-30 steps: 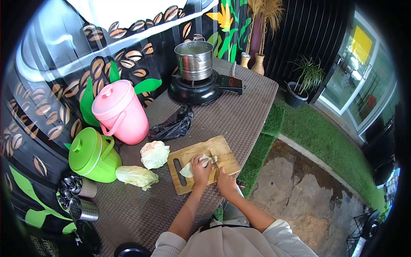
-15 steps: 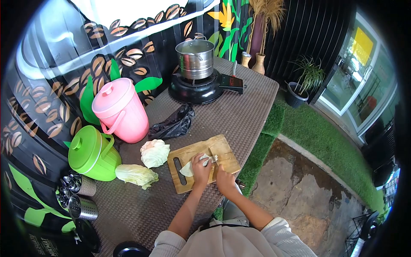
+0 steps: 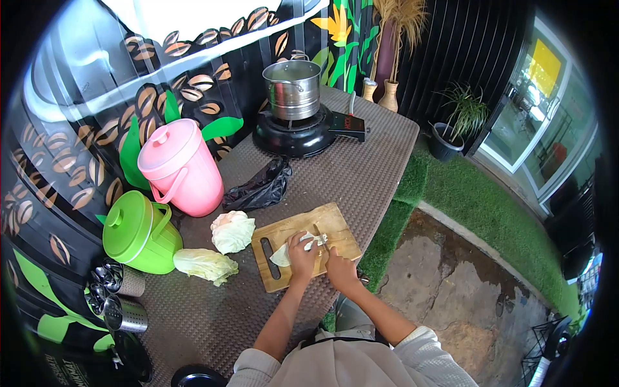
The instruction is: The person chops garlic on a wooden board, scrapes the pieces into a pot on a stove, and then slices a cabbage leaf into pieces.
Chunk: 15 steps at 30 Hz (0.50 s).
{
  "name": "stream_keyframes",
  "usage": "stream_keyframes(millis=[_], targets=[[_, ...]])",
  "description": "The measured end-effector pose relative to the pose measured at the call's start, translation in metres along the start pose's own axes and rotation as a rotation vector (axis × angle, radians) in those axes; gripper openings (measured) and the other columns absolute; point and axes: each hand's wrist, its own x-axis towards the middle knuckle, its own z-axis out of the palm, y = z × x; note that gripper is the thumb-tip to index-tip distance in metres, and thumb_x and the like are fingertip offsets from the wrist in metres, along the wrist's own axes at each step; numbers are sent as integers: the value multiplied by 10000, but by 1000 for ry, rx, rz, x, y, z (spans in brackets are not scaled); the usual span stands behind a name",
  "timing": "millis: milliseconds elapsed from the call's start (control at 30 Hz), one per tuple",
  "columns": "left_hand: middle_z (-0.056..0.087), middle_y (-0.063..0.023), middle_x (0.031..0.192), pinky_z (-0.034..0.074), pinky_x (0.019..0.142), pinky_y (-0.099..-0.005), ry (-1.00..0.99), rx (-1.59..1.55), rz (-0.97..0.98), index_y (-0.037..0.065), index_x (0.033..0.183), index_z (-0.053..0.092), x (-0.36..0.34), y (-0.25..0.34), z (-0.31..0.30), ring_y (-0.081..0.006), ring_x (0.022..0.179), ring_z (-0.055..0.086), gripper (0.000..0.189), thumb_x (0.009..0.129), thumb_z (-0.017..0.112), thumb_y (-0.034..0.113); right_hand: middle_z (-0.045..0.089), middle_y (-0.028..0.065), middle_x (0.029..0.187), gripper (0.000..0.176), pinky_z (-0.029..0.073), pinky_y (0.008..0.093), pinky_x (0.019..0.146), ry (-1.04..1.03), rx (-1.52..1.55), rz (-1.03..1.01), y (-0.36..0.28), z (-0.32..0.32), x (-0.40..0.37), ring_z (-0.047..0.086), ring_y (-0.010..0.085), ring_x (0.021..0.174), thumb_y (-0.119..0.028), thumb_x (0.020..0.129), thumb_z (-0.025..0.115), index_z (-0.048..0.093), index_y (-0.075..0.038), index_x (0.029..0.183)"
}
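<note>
Fingers: left hand [image 3: 302, 257] holding cabbage [image 3: 281, 258], right hand [image 3: 340, 269] gripping knife [image 3: 321, 243] | board [image 3: 336, 222] on brown table [image 3: 364, 171] | grass [image 3: 467, 193] beside

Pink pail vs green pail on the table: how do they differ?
Colour: the pink pail is pale pink, the green pail bright lime. Size: the pink pail looks taller and bulkier; the green pail is squatter. Place: the pink pail stands closer to the stove, the green pail closer to the metal cups. Both are lidded, with a knob on top and a hanging handle.
</note>
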Motion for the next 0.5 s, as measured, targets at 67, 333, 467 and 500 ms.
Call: stream_keyframes(millis=[67,333,467,500], targets=[[648,-121,1037,457,916,-391,4,-4,-4,16,816,736,0,0,-1,-305,1076,558,132,702,763,77,657,154,649,183,547,417,498,-24,33,-13,-4,-8,-3,683,308,590,-150,872,522,434,-42,991],[650,-114,1032,455,920,-397,-2,-5,5,20,810,737,0,-3,3,-300,1081,558,123,703,762,76,660,163,670,181,558,423,563,-33,24,64,-8,6,-4,686,352,652,-149,873,518,431,-36,985],[650,-116,1028,455,918,-395,4,0,10,19,807,735,0,-1,0,-304,1077,561,118,704,759,72,659,156,657,167,554,423,537,-38,28,-11,-6,-7,-8,685,348,637,-139,876,510,434,-38,986],[650,-118,1030,454,919,-395,-2,-3,11,19,809,735,0,-1,0,-305,1081,559,118,705,757,71,662,150,663,171,558,407,526,-29,-1,25,-10,-4,-12,689,326,627,-144,870,524,443,-36,974]])
